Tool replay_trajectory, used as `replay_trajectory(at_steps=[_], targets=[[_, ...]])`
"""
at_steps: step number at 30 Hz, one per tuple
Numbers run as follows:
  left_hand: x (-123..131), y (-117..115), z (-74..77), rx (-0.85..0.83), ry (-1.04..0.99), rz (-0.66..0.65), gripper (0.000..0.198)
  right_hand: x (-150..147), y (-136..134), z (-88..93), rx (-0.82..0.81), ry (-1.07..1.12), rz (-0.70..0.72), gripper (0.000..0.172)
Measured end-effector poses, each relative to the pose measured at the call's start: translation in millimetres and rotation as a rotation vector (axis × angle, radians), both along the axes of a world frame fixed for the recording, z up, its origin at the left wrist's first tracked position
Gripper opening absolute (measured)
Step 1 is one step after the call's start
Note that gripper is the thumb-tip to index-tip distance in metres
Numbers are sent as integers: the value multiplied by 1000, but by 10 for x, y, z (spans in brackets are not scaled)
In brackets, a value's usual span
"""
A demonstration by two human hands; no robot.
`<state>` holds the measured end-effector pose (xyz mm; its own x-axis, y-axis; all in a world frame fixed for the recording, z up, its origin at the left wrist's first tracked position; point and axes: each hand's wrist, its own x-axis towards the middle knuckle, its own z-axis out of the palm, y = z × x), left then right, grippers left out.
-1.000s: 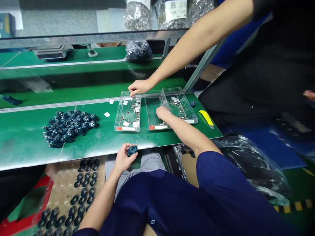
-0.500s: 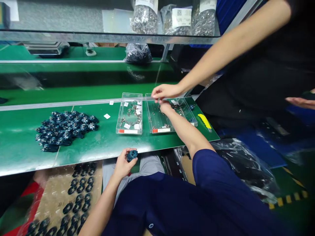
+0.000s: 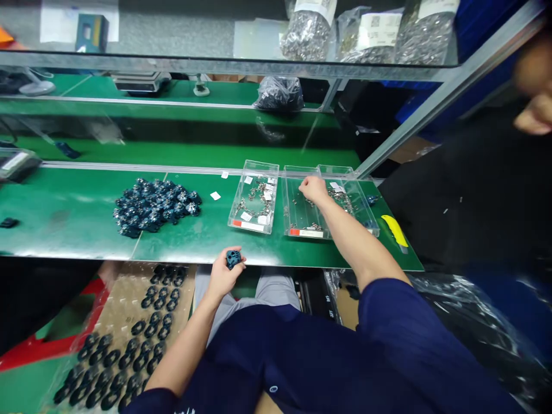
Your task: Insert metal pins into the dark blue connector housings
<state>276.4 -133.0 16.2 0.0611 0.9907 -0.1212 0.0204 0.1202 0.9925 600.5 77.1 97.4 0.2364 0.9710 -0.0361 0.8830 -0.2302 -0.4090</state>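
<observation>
My left hand (image 3: 223, 276) is closed around a dark teal plastic part (image 3: 233, 259) with holes in its face, just off the table's front edge. Over the clear parts tray (image 3: 293, 215) on the right, my right hand (image 3: 313, 188) reaches in with its fingers bent together. Whatever those fingers pinch is hidden. Small metal pieces (image 3: 345, 202) and white paper slips lie inside that tray. Beside it stands a second clear tray (image 3: 236, 208) with more metal pieces and slips. A heap of similar teal parts (image 3: 155, 207) covers the table farther left.
A yellow utility knife (image 3: 394, 231) lies near the table's right end. Below the front edge, a cardboard sheet (image 3: 125, 287) bears rows of dark ring-shaped parts. A metal shelf (image 3: 215, 68) with bagged hardware crosses above. Another person (image 3: 483, 190) stands at the right.
The other person's arm has withdrawn from above the right tray. My view has swung left. My right hand stays over the tray, and my left hand still holds the teal part.
</observation>
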Motion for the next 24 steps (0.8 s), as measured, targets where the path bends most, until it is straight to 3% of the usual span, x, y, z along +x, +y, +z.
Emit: replay_trajectory(at_steps=[2, 4, 7, 10, 13, 16, 24], targets=[[20, 34, 137, 12, -36, 44, 33, -199, -401, 60, 94, 198, 57, 16], [81, 38, 279, 49, -91, 64, 31, -523, -923, 53, 171, 592, 171, 14], [203, -9, 444, 143, -219, 79, 31, -1084, -1694, -69, 144, 998, 286, 19], [248, -103, 523, 200, -290, 117, 31, -1507, -2158, -241, 181, 1213, 270, 20], [171, -216, 549, 225, -250, 144, 30, -1705, -2298, -367, 263, 1364, 246, 20], [35, -301, 568, 257, -116, 146, 25, -1716, -2306, -393, 209, 1415, 283, 24], [-155, -334, 629, 361, 355, 2, 16, -1494, -2234, -161, -215, 985, 542, 32]])
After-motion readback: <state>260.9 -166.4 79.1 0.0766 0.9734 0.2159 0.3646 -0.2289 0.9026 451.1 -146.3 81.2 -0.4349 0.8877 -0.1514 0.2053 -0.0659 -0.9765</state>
